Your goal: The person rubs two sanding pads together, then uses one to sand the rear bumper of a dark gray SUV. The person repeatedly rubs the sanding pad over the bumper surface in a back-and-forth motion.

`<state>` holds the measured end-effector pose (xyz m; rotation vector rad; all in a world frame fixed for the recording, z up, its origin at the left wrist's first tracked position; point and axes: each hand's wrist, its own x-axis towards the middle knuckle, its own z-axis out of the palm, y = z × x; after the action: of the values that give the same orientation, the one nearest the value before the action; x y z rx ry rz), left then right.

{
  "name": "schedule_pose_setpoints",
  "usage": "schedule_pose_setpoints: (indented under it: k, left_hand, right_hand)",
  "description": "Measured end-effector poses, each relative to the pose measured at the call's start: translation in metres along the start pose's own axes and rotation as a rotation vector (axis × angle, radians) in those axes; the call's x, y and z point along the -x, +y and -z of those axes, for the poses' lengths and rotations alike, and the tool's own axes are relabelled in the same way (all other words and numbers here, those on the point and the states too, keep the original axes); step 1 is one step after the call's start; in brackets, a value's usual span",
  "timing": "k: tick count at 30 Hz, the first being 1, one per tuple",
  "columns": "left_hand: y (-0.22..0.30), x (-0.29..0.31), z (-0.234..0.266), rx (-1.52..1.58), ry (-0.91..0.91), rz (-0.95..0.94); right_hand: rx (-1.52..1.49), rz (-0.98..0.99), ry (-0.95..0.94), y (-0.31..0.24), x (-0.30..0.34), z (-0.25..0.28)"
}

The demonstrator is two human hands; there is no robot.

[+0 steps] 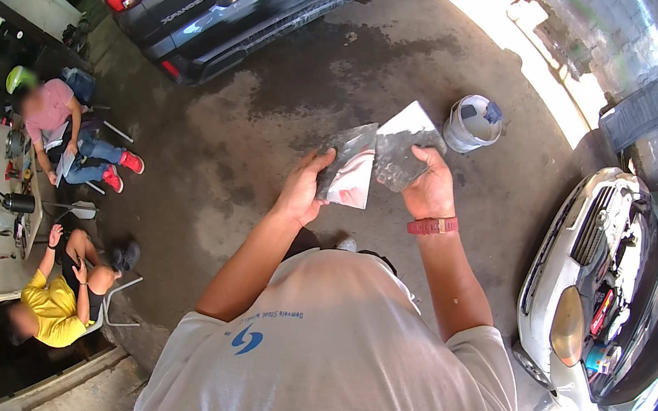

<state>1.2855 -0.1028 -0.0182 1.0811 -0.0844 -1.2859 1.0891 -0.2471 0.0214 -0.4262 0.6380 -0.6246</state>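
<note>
We are holding two putty-smeared spreader plates at frame centre.

Our left hand (303, 189) is gripping the left plate (348, 168), our right hand (431, 188) is gripping the right plate (404, 150); a white bucket (472, 123) is sitting just right.

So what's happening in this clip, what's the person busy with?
A person stands on a stained concrete garage floor, holding a flat putty-smeared spreader in each hand. The left hand holds one spreader; the right hand holds the other, their edges meeting. A white bucket sits beyond. Two people sit at left; a white car stands open-hooded at right.
</note>
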Motion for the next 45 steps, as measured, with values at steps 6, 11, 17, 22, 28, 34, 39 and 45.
schedule_pose_setpoints:
  k: [6, 11, 17, 22, 28, 34, 39, 45]
  left_hand:
    - [-0.007, -0.007, 0.001, 0.013, 0.156, -0.35]
    - [-0.006, -0.002, -0.01, 0.014, 0.115, -0.48]
    - [-0.004, 0.003, -0.007, 0.049, 0.042, -0.461]
    - [-0.001, 0.015, -0.016, -0.431, -0.091, -0.39]
    - [0.009, 0.017, -0.018, -0.51, 0.059, -0.546]
    - [0.01, 0.0, 0.006, 0.094, 0.321, -0.518]
    - [0.02, 0.009, -0.003, 0.189, 0.046, -0.323]
    - [0.016, 0.024, -0.014, 0.177, -0.082, -0.173]
  right_hand:
    - [0.432, 0.252, -0.141, 0.012, 0.042, -0.014]
    - [1.493, 0.784, -0.354, 0.051, 0.057, -0.011]
    - [2.003, 0.656, -0.161, 0.044, 0.04, 0.016]
    - [2.082, 0.995, -0.032, -0.023, 0.033, -0.006]
    - [2.116, 1.054, -0.315, 0.024, 0.044, -0.045]
    - [2.227, 0.952, -0.438, 0.01, 0.072, -0.047]
    - [1.724, 1.04, -0.583, 0.015, 0.07, -0.056]
    - [2.157, 0.735, -0.112, 0.012, 0.025, -0.025]
